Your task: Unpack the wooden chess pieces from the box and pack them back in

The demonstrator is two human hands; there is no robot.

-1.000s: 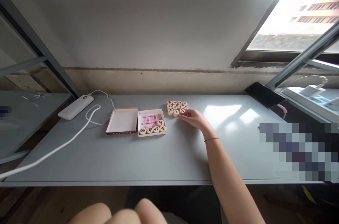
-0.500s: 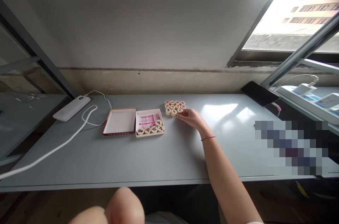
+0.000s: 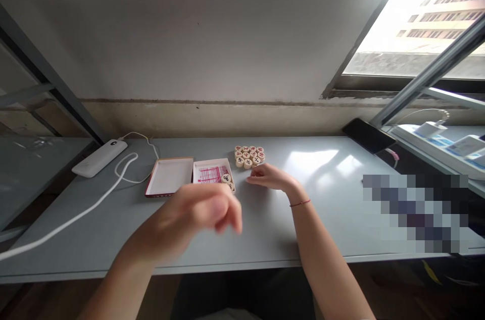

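Observation:
Round cream pieces with red and black characters [image 3: 246,155] are grouped in rows near the back of the grey desk. My right hand [image 3: 267,177] is just in front of them, its fingers bent and pressed together; whether something is between them is hidden. My left hand [image 3: 208,209], blurred by motion, hovers with curled fingers over the desk and covers the lower part of the white box [image 3: 212,163]. Inside that box a few black-character pieces [image 3: 226,178] and a red-lined sheet [image 3: 208,174] show. Left of it lies the open red-edged lid [image 3: 170,177].
A white power bank [image 3: 100,158] with a white cable [image 3: 94,204] lies at the left. At the back right are a dark phone [image 3: 367,135] and a white power strip [image 3: 435,143]. Metal frame bars rise on both sides.
My left hand has risen from the desk's front edge to in front of the box. My right hand has drawn slightly back and left from the grouped pieces.

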